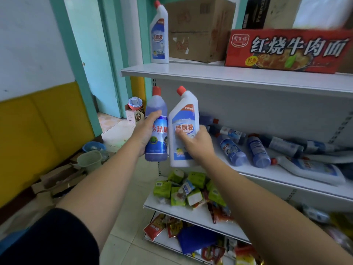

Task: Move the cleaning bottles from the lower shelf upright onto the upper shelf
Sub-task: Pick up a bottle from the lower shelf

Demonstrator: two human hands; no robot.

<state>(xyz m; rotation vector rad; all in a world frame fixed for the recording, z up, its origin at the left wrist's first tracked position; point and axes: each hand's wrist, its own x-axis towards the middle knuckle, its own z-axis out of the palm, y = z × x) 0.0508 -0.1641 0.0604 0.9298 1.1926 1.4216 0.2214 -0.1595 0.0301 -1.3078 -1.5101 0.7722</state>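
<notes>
Your left hand [145,131] wraps fingers round the purple bottle [156,150]; right hand [196,144] grips the white bottle [183,111], under the upper shelf [229,77] edge.

One bottle [159,35] stands left on upper shelf [210,76].

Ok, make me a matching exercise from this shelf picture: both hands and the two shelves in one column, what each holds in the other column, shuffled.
Column one:
1. left hand
2. right hand
3. upper shelf
4. lower shelf

Column two:
A. several bottles lying on their sides
B. purple bottle, gripped
C. standing white bottle
D. held white bottle, gripped

Pairs: 1-B, 2-D, 3-C, 4-A.
</notes>
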